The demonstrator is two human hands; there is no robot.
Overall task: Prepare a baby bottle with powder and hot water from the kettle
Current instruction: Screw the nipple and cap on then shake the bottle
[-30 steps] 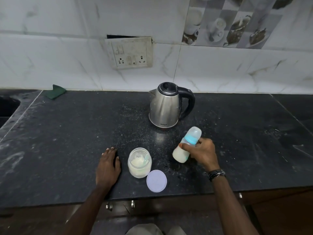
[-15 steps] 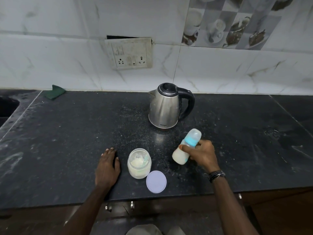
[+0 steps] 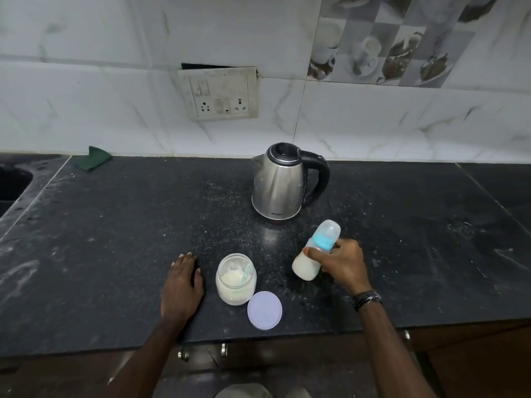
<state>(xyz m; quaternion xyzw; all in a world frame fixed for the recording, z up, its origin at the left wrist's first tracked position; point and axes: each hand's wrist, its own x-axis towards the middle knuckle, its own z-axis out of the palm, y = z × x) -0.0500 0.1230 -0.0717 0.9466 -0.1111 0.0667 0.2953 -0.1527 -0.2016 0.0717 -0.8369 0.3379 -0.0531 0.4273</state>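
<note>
My right hand (image 3: 343, 262) grips a capped baby bottle (image 3: 311, 258) with a blue ring, tilted to the right and holding milky white liquid in its lower part. A steel kettle (image 3: 280, 183) with a black handle stands behind it on the dark countertop (image 3: 115, 225), lid down. An open jar of white powder (image 3: 236, 278) with a scoop inside stands between my hands. Its round lid (image 3: 264, 310) lies flat at the jar's front right. My left hand (image 3: 181, 285) rests flat on the counter, left of the jar.
A green cloth (image 3: 93, 161) lies at the back left by the wall. A sink edge (image 3: 11, 182) shows at the far left. A switch and socket panel (image 3: 219, 94) hangs on the tiled wall above the kettle. Spilled powder dusts the counter.
The bottle sits slightly lower in my right hand than a second ago. My left hand, the jar and the kettle have not moved.
</note>
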